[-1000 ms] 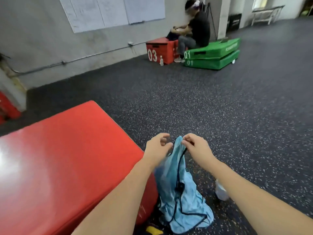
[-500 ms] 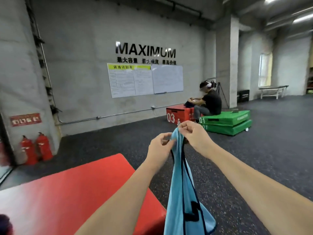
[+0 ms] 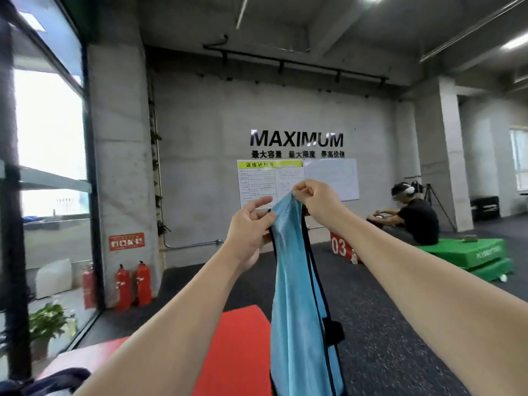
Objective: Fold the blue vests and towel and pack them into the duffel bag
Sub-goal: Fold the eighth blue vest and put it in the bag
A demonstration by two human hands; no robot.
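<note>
Blue vest (image 3: 297,295) hangs below the fingers, top edge pinched by right hand (image 3: 313,200); left hand (image 3: 250,227) pinches just beside. Risk: slick mesh slipping out while hands spread it.

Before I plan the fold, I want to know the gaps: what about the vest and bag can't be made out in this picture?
Head view only:
- Blue vest: the lower part is cut off by the bottom edge; it hangs bunched, so its shape is hidden.
- Left hand and right hand: the fingertips are buried in the cloth.
- Dark thing at the bottom left: cut off and blurred; can't tell if it's the duffel bag.
- Towel: not in view.
</note>
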